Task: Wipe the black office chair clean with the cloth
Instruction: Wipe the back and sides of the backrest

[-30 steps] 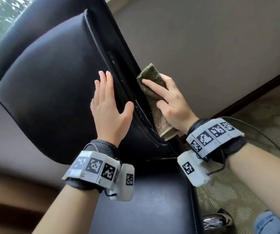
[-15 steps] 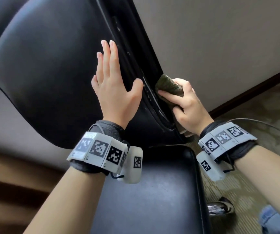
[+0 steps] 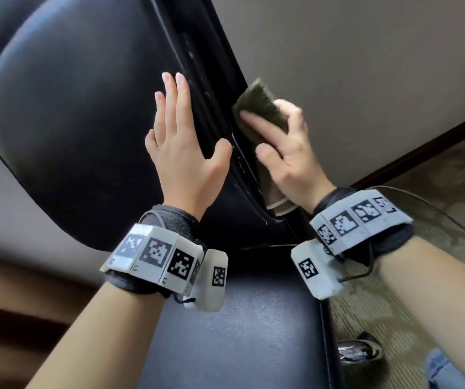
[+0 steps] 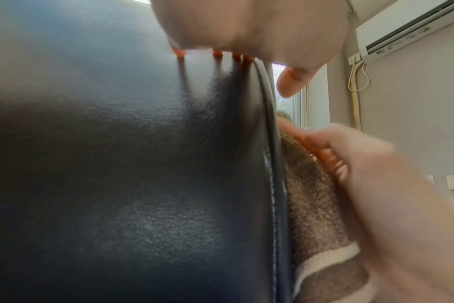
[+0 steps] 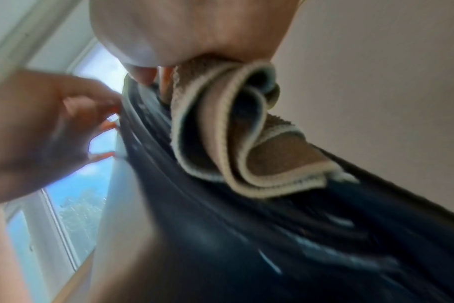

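Observation:
The black office chair's backrest (image 3: 71, 130) fills the upper left of the head view, with its seat (image 3: 239, 332) below. My left hand (image 3: 180, 141) lies flat on the backrest's front, fingers straight, thumb at the side edge. My right hand (image 3: 284, 147) grips a folded brown cloth (image 3: 259, 108) and presses it against the backrest's right side edge (image 3: 225, 113). In the left wrist view the cloth (image 4: 316, 205) sits right beside the stitched seam (image 4: 274, 184). The right wrist view shows the cloth's cream-edged folds (image 5: 231, 127) hanging under my palm against the chair (image 5: 246, 235).
A beige wall (image 3: 351, 66) with a dark baseboard (image 3: 436, 136) stands right behind the chair. Patterned carpet (image 3: 436, 220) lies at the right, with a chrome chair base part (image 3: 357, 355) low down. An air conditioner (image 4: 407, 26) hangs on the wall, and a window (image 5: 78, 194) is beyond the chair.
My right hand slid the cloth down the backrest's side edge, then back up it. The left hand stayed flat on the backrest.

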A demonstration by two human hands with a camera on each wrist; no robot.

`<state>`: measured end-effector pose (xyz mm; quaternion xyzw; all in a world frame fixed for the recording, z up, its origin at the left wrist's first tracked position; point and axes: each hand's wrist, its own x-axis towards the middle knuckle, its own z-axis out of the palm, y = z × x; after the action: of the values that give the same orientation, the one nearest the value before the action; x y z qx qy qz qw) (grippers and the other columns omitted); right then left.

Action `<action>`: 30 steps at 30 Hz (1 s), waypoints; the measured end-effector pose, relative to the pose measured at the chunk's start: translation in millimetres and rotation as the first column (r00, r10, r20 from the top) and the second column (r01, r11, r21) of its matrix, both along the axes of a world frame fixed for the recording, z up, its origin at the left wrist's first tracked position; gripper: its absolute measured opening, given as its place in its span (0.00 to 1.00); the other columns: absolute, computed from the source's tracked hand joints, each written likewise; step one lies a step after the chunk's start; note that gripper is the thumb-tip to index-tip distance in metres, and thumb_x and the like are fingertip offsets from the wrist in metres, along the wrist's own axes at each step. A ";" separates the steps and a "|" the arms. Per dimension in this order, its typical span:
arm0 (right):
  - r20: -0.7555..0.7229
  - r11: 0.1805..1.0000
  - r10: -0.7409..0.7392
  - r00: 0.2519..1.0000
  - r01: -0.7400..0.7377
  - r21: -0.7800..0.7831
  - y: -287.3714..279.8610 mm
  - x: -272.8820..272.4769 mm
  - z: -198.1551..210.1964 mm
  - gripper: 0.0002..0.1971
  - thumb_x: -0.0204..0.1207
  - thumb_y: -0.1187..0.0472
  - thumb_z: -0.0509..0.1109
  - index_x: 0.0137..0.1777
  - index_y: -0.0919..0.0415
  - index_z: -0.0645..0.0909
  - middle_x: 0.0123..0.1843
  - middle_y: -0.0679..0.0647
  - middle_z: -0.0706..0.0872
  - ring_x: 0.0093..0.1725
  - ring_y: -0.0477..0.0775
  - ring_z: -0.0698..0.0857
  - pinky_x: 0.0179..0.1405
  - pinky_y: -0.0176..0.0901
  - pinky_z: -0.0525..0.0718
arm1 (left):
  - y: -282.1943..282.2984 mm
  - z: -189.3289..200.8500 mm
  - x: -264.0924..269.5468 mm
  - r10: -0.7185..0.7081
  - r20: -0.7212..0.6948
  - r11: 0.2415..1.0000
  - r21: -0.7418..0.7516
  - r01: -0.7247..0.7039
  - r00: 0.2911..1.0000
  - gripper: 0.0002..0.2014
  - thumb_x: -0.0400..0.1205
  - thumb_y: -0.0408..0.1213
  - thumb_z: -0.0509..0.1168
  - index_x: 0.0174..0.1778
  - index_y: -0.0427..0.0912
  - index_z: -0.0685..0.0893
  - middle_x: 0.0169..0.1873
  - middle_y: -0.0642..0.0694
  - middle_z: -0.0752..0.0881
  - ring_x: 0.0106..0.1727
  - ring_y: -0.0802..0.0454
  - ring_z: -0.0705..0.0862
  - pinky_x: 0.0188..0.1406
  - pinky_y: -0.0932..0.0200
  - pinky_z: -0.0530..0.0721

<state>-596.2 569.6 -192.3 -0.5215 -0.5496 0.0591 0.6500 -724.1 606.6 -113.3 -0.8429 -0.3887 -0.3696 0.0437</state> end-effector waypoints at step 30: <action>-0.338 0.996 0.087 0.937 -0.085 0.023 -30.4 11.6 -38.2 0.16 0.79 0.57 0.54 0.62 0.44 0.76 0.53 0.44 0.63 0.60 0.38 0.72 0.74 0.31 0.63 | 0.3 0.7 1.2 0.001 -0.001 1.000 -0.020 -0.001 1.000 0.42 0.72 0.41 0.60 0.83 0.44 0.50 0.83 0.46 0.49 0.83 0.47 0.46 0.77 0.41 0.49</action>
<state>-584.6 539.2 -230.5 -0.4765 -0.4522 0.1740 0.7336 -722.8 606.9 -112.6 -0.8432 -0.3929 -0.3653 0.0354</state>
